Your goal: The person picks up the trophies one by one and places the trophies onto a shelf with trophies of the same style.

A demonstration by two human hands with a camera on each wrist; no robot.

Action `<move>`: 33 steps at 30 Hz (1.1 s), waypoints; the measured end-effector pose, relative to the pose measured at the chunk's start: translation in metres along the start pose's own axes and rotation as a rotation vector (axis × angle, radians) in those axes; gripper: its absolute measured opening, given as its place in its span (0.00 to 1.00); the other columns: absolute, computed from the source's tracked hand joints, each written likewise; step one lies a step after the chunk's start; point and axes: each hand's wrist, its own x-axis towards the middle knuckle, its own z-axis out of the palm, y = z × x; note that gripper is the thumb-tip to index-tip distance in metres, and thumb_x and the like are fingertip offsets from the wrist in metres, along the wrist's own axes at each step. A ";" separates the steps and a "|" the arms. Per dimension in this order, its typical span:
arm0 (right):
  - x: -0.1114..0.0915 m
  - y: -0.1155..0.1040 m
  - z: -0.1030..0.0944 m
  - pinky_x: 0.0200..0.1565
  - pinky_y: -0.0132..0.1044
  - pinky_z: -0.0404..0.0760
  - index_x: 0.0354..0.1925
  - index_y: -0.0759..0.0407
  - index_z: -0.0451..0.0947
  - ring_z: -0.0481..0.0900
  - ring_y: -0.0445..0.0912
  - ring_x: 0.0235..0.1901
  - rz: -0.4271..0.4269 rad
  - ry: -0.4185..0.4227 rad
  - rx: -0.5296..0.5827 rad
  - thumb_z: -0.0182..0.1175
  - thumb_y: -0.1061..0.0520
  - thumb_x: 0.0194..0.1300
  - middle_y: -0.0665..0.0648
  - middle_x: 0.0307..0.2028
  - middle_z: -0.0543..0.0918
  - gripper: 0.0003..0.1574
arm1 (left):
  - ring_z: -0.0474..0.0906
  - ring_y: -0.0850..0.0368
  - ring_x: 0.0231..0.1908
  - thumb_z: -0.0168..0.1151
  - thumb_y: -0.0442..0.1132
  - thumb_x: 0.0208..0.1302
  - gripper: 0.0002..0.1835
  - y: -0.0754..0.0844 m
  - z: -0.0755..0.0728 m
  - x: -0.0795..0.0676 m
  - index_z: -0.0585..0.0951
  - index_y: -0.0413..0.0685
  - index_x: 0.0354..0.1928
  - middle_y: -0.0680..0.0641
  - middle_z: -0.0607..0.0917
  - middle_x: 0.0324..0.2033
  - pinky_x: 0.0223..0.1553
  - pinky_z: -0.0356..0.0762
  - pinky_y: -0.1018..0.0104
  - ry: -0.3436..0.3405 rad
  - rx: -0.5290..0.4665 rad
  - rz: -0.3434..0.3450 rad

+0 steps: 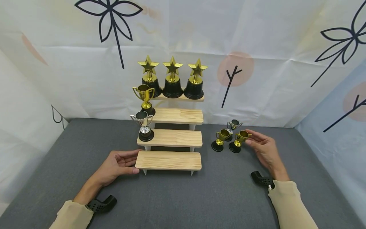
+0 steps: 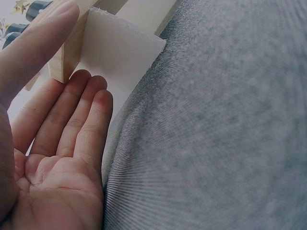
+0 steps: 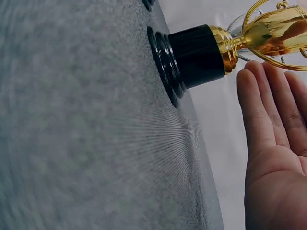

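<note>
My left hand (image 1: pixel 120 167) is at the left end of the lowest shelf (image 1: pixel 168 160) of a wooden stepped stand, thumb at its front corner. In the left wrist view its fingers (image 2: pixel 91 120) reach out nearly straight beside the board's end. My right hand (image 1: pixel 264 149) is beside a small gold trophy cup (image 1: pixel 242 136), thumb and forefinger at its right handle. The right wrist view shows fairly straight fingers (image 3: pixel 261 110) close by the gold cup (image 3: pixel 273 36); the thumb is hidden there. Another gold trophy (image 1: pixel 222 135) and a silver trophy (image 1: pixel 233 124) stand beside it.
Three gold star trophies (image 1: pixel 172 76) line the top shelf. A larger gold cup (image 1: pixel 145 93) and a silver cup (image 1: pixel 144 119) stand at the left ends of the two shelves below. Grey cloth (image 1: pixel 171 200) covers the table, with a patterned white curtain (image 1: pixel 271 95) behind.
</note>
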 end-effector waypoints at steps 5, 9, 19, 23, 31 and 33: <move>0.000 0.000 0.002 0.49 0.31 0.86 0.56 0.64 0.83 0.86 0.44 0.48 0.007 -0.006 -0.008 0.61 0.81 0.62 0.57 0.49 0.88 0.28 | 0.79 0.57 0.59 0.71 0.19 0.54 0.40 0.000 0.000 0.000 0.63 0.16 0.67 0.21 0.68 0.65 0.59 0.80 0.61 0.001 -0.001 -0.001; 0.000 -0.001 0.004 0.49 0.31 0.86 0.56 0.63 0.83 0.86 0.44 0.48 0.013 -0.002 -0.029 0.62 0.81 0.61 0.56 0.50 0.88 0.28 | 0.79 0.57 0.59 0.72 0.19 0.54 0.40 0.001 0.000 -0.001 0.64 0.16 0.67 0.21 0.68 0.65 0.58 0.80 0.62 0.003 0.005 -0.002; 0.001 -0.001 0.009 0.49 0.31 0.86 0.58 0.65 0.82 0.86 0.43 0.49 0.005 -0.005 -0.071 0.62 0.82 0.60 0.54 0.50 0.88 0.29 | 0.79 0.58 0.58 0.72 0.19 0.54 0.40 0.001 0.000 -0.001 0.64 0.16 0.67 0.19 0.67 0.64 0.58 0.80 0.62 0.011 0.009 -0.007; 0.001 -0.001 0.010 0.49 0.31 0.86 0.60 0.69 0.80 0.86 0.43 0.50 0.003 -0.011 -0.097 0.62 0.81 0.61 0.54 0.50 0.88 0.29 | 0.79 0.57 0.59 0.72 0.19 0.54 0.40 0.001 0.000 -0.001 0.64 0.16 0.67 0.20 0.67 0.64 0.58 0.80 0.62 0.008 0.004 -0.004; 0.001 -0.002 0.015 0.51 0.31 0.86 0.62 0.80 0.72 0.86 0.43 0.50 0.004 -0.010 -0.153 0.62 0.80 0.62 0.53 0.50 0.88 0.29 | 0.79 0.57 0.59 0.72 0.19 0.54 0.39 0.000 -0.001 0.000 0.64 0.17 0.67 0.21 0.68 0.65 0.58 0.80 0.61 0.004 0.001 -0.004; 0.002 -0.002 0.016 0.51 0.31 0.85 0.62 0.81 0.71 0.86 0.43 0.51 0.003 -0.014 -0.157 0.61 0.80 0.62 0.53 0.50 0.88 0.29 | 0.79 0.57 0.59 0.72 0.19 0.54 0.39 -0.001 -0.001 0.000 0.64 0.17 0.67 0.21 0.67 0.65 0.59 0.80 0.61 0.003 0.001 -0.005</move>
